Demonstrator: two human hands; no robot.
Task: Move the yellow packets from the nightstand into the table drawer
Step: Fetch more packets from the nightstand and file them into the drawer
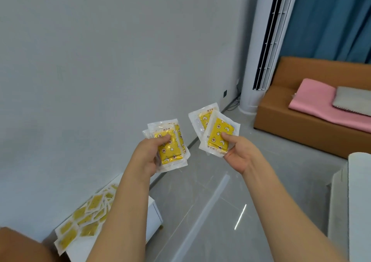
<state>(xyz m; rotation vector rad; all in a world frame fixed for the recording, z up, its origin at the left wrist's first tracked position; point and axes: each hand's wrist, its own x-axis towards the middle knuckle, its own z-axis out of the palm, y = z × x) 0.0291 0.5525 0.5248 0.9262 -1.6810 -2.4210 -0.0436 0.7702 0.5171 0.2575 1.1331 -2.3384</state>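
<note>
- Both forearms fill the bottom of the frame, reaching up toward the centre, and each hand is loaded.
- Left hand (149,155), just left of centre: thumb pressed on the face of a small stack of yellow packets (170,147), fingers curled behind. Several packets there, fanned a little, long sides running up the frame.
- Right hand (239,153), just right of centre: thumb on top, fingers under, pinching two more packets (217,133), tilted so their long sides lean toward the upper right.
- Neither grip looks loose; the two bundles sit apart, level with each other, with open floor (200,191) between.
- Down in the lower left, plenty more loose packets (86,217) are spread over the white nightstand (154,217), partly hidden by the left forearm. So this looks like one load of several.
- No drawer in sight. A white edge of furniture (357,191) shows at the right side of the frame; whether that is the table, I cannot tell.
- If it is, the right hand is the nearer one, and the carry would swing toward the right, away from the nightstand.
- Background, upper right: a tall white air conditioner (259,51), blue curtain (331,16), brown sofa (301,125) with a pink cloth (317,101).
</note>
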